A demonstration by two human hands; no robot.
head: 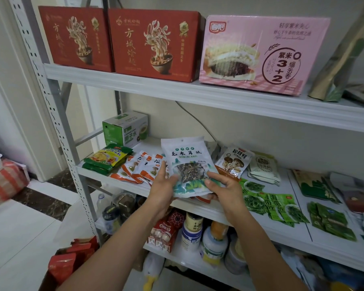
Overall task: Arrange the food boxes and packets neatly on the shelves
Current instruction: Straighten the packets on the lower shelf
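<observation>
**Pouch Held Above Middle Shelf, Centre of Frame**

The dried-fungus pouch [187, 166] stood upright at the centre of the frame, lifted clear of the middle shelf [261, 232] and facing the camera. The left hand [163, 185] gripped its lower left edge and the right hand [221, 185] pinched its lower right corner, thumb on the printed face. The left fingers behind the pouch were partly hidden, so their exact lie could not be confirmed. A two-handed hold at the bottom edge probably kept the limp pouch flat and its label readable while a slot was chosen.

Left of centre, orange-and-white sachets [135, 169] lay fanned and overlapping, just beside a stack of green-and-yellow packets [107, 159]. A green carton [124, 130] stood behind them against the wall. Right of the pouch, a mushroom packet [233, 161] leaned back, and green seaweed packets [275, 204] lay flat toward the right of the frame.

Across the top of the frame, the red noodle boxes [149, 43] and a pink cake box [261, 53] stood side by side on the upper shelf [177, 89], faces forward, appearing already ordered. The middle shelf appeared only partly sorted.
</observation>
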